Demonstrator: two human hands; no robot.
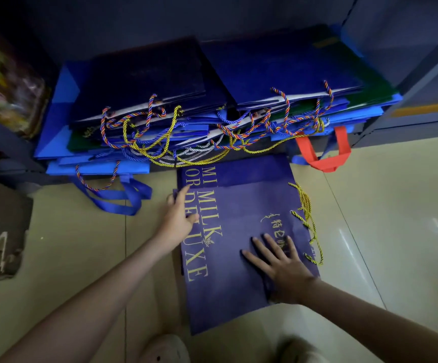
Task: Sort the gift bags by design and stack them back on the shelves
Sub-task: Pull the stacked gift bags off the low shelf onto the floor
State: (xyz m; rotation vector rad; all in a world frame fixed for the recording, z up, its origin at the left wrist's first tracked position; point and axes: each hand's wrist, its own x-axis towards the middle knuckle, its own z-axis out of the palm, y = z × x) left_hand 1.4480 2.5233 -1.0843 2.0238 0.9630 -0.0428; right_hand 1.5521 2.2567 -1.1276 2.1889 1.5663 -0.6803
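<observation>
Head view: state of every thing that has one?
purple gift bag, flat on the floor, print up, gold handles to its right.
right hand, flat on the bag, fingers spread.
left hand, at the bag's left edge, grip unclear.
shelf stack, bags lying flat, rope handles tangled over the front.
red handle, hanging to the floor.

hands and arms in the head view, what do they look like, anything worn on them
The left hand and right hand are bare: no gloves, and no ring, watch or bracelet shows. The left forearm and right forearm are uncovered all the way to the frame edge, so no sleeve is in view.
</observation>
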